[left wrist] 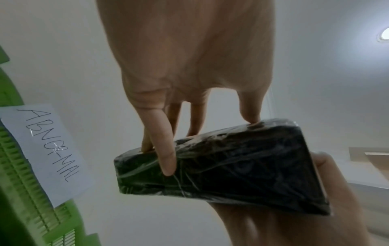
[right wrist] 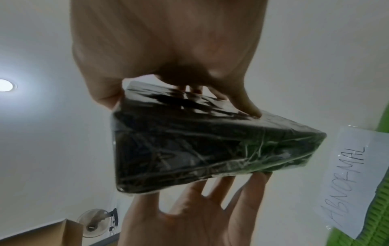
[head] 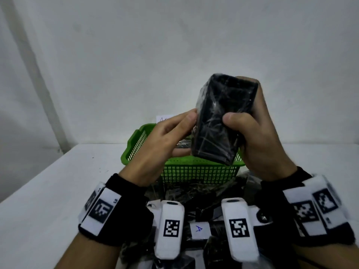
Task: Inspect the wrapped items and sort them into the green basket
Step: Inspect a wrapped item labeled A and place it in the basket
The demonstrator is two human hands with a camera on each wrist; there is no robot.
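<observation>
Both hands holding a black block (head: 221, 121) in shiny crinkled plastic film above the green basket (head: 194, 171) rim, right hand (head: 258, 140) gripping it, left hand (head: 165, 140) fingertips touching its side, bare white table (head: 58, 191) lying open to the left.

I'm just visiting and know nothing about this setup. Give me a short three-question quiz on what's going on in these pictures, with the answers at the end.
1. True or false: both hands hold the wrapped black block up in the air, above the green basket.
2. Multiple choice: the paper label fixed to the basket reads: A) NORMAL B) ABNORMAL C) EMPTY.
3. Fill in the missing word: the block is covered in clear, wrinkled plastic ____.

Key
1. True: the left hand touches its left edge with fingers nearly straight, and the right hand grips its right side.
2. B.
3. Wrap.
</observation>
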